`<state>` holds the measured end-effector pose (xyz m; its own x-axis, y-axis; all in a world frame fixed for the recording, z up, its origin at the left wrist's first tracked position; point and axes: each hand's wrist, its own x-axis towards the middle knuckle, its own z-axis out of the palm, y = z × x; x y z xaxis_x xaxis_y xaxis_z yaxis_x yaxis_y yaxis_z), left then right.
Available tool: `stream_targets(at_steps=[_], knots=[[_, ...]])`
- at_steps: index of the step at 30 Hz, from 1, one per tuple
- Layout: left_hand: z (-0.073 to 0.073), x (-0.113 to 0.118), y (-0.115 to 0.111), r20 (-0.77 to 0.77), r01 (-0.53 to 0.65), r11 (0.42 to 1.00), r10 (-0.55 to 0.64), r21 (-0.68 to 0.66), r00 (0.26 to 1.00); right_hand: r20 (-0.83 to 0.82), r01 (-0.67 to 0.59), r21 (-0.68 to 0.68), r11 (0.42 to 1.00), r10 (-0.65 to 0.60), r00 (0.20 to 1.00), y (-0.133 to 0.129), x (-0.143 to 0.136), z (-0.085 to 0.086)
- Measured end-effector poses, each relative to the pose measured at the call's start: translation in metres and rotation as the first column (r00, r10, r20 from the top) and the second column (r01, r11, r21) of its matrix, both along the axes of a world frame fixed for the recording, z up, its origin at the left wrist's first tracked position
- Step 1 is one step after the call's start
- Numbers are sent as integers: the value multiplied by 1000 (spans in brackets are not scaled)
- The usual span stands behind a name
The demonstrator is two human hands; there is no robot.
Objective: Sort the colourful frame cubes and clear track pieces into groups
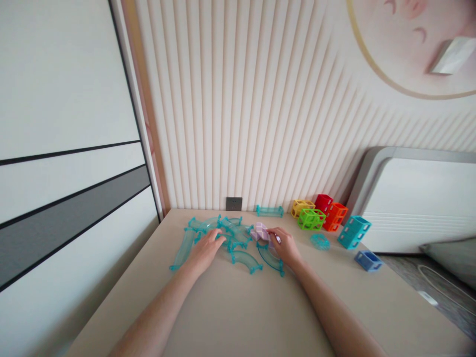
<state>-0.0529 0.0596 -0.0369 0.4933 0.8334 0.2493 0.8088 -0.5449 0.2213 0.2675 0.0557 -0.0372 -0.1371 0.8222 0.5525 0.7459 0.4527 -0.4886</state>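
Note:
Translucent teal track pieces [238, 230], curved and straight, lie in a loose heap on the table. My left hand [206, 249] reaches over the heap's left side, thumb and fingers apart; whether it touches a piece I cannot tell. Beside the heap are light purple blocks [261, 231]. My right hand [285, 246] has its fingers closed on a light purple block at the right of this group, mostly hidden by the fingers. Just below that hand lies a curved teal track piece [266, 257], and another curved track piece [246, 259] rests nearer to me.
Open-sided block frames stand at the right: yellow [302, 208], green [311, 219], red [323, 202], orange [335, 217], teal [354, 232] and blue [368, 260]. A round teal piece [320, 241] lies nearby. One straight track [269, 211] sits against the ribbed wall [238, 99].

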Motion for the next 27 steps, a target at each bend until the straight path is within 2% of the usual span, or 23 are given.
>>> stream_targets(at_steps=[18, 23, 27], knots=[[3, -1, -1, -142, 54, 996, -44, 66, 989, 15, -4, 20, 1000, 3, 1000, 4, 3, -6], [5, -2, -2, -184, 52, 995, -37, 79, 982, 123, -33, 128, 991, 17, 992, -3, 1, 6], [5, -1, -3, -186, 51, 996, -36, 78, 982, 316, -207, 236, 950, 126, 940, -18, -14, 22]])
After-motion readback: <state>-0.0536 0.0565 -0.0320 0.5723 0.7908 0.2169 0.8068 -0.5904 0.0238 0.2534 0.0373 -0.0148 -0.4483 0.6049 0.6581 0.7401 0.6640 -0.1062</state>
